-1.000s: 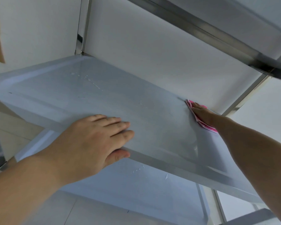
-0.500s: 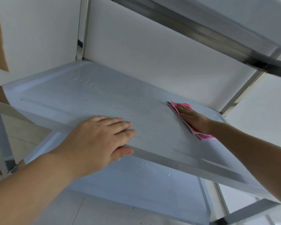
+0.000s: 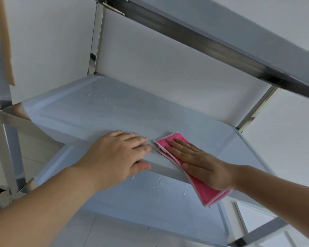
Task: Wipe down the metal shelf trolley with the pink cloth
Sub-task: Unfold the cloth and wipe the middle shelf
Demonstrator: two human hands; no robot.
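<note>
My right hand (image 3: 202,166) lies flat, fingers straight and close together, pressing the folded pink cloth (image 3: 191,168) against the front part of the middle shelf (image 3: 114,113) of the metal shelf trolley (image 3: 212,41). The cloth's near end hangs off the front lip under my palm, and I reckon that is the first risk: with only flat pressure and no pinch, a quick stroke could slide the cloth out from under me and drop it onto the lower shelf (image 3: 150,202). My left hand (image 3: 118,155) rests just beside the cloth, fingers spread on the shelf top and thumb hooked under its front edge, steadying the frame. If I let that go slack, a firm push might roll or rock the trolley. Farther back, water droplets (image 3: 103,99) sit near the rear corner, and more speckle the lower shelf; a careless pass could smear them into streaks or miss them altogether.
</note>
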